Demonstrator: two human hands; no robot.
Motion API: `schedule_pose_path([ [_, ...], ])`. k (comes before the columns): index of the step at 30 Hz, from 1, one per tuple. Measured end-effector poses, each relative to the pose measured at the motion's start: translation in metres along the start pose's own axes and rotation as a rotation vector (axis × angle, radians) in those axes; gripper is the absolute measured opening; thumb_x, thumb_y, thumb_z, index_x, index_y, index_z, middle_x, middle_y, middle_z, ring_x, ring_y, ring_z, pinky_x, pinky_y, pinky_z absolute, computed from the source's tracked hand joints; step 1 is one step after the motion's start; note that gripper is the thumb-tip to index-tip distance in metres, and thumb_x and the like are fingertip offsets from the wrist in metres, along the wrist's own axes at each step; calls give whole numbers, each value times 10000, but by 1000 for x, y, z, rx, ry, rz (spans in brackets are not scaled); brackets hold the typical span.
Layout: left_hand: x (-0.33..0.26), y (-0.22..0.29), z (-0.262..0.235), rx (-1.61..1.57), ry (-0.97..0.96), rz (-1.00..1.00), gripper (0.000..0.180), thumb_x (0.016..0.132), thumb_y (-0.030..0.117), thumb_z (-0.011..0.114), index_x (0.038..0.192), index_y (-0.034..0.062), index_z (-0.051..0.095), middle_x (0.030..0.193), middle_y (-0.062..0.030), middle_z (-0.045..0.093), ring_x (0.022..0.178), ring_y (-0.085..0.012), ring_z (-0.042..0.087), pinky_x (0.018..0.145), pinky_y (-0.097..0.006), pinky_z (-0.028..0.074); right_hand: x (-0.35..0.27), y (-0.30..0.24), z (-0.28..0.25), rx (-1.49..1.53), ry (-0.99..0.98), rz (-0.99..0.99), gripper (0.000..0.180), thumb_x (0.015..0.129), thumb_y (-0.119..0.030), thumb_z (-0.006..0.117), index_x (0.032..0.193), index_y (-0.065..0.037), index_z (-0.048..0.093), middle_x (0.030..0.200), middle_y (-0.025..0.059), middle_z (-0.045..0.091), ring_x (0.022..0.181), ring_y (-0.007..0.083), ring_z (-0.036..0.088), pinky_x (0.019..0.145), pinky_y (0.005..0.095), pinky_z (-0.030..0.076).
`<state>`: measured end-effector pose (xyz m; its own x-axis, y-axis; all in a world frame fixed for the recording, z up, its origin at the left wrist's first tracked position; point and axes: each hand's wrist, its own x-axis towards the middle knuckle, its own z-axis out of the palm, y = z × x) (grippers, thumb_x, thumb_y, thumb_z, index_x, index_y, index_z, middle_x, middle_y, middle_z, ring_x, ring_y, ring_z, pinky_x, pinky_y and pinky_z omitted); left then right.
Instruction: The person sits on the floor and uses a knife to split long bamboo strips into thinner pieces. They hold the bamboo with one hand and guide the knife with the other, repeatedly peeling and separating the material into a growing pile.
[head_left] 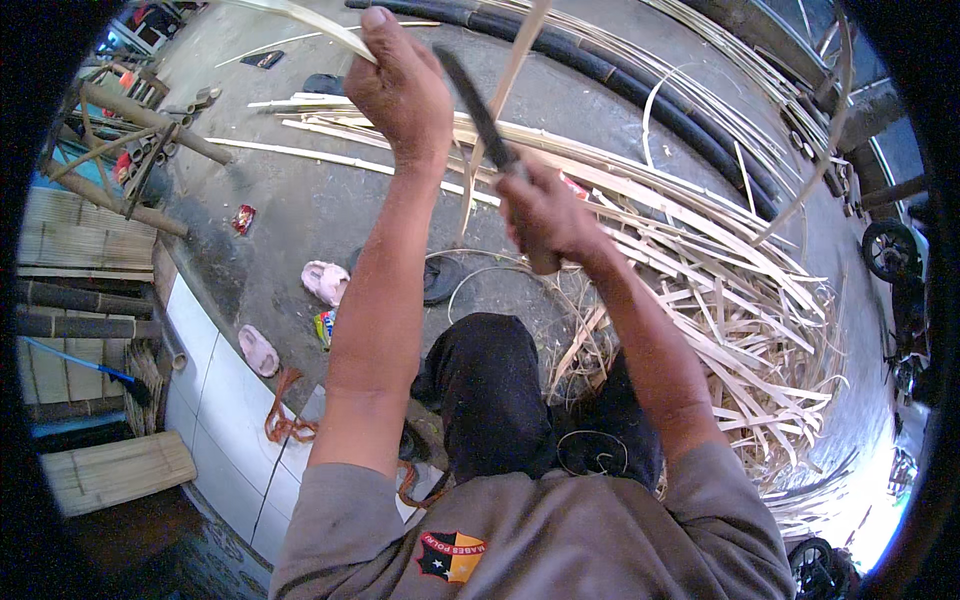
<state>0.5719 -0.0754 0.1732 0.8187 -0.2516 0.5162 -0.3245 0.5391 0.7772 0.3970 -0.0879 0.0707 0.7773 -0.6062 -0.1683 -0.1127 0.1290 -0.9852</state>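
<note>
My left hand (405, 95) is raised at the upper middle, closed around a pale bamboo strip (325, 27) that runs off past the top edge. My right hand (552, 212), lower and to the right, grips a knife (472, 98) by its handle. The dark blade slants up and left toward my left wrist without touching it. Another narrow bamboo strip (518, 58) hangs down from the top edge and crosses by the blade; whether the two touch, I cannot tell.
Long bamboo strips (660, 195) lie across the floor, with curled shavings (755, 375) at the right. Dark bamboo poles (620, 70) lie farther back. Pink slippers (325, 282) and white tiles (232, 385) are at the left, a wooden frame (150, 125) beyond. Motorbike wheel (888, 250) far right.
</note>
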Motion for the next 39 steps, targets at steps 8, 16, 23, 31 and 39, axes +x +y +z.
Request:
schedule_pose_path([
  [8, -27, -8, -8, 112, -107, 138, 578, 1021, 466, 506, 577, 110, 406, 477, 19, 393, 451, -89, 386, 429, -271, 277, -14, 65, 23, -477, 93, 106, 423, 969, -332, 552, 1164, 38, 485, 665, 103, 580, 543, 213, 612, 522, 385, 498],
  [16, -53, -28, -12, 9, -93, -50, 590, 1017, 495, 509, 581, 114, 393, 479, 28, 377, 420, -80, 347, 413, -267, 235, -36, 55, 32, -659, 196, 56, 457, 1024, -440, 484, 941, 8, 515, 598, 136, 588, 519, 252, 621, 533, 430, 478],
  [23, -48, -25, -16, -52, -21, -133, 554, 1048, 450, 480, 622, 99, 428, 518, 35, 409, 467, -62, 360, 447, -253, 268, -34, 31, 15, -562, 211, -38, 421, 1012, -411, 556, 1012, 10, 575, 599, 125, 591, 525, 197, 606, 522, 398, 456],
  [31, -43, -30, -9, -23, 15, -111, 598, 1036, 494, 457, 593, 97, 405, 493, 28, 385, 463, -82, 367, 444, -274, 265, -27, -41, 8, -427, 342, -309, 341, 1029, -356, 550, 966, -22, 537, 640, 1, 556, 536, 105, 531, 484, 279, 408],
  [39, -46, -24, -13, -39, 97, -120, 587, 1035, 494, 459, 596, 111, 388, 511, 29, 395, 473, -78, 361, 439, -269, 257, 10, 47, 20, -845, 191, -126, 390, 989, -365, 566, 985, 23, 540, 825, 292, 656, 702, 452, 653, 605, 511, 497],
])
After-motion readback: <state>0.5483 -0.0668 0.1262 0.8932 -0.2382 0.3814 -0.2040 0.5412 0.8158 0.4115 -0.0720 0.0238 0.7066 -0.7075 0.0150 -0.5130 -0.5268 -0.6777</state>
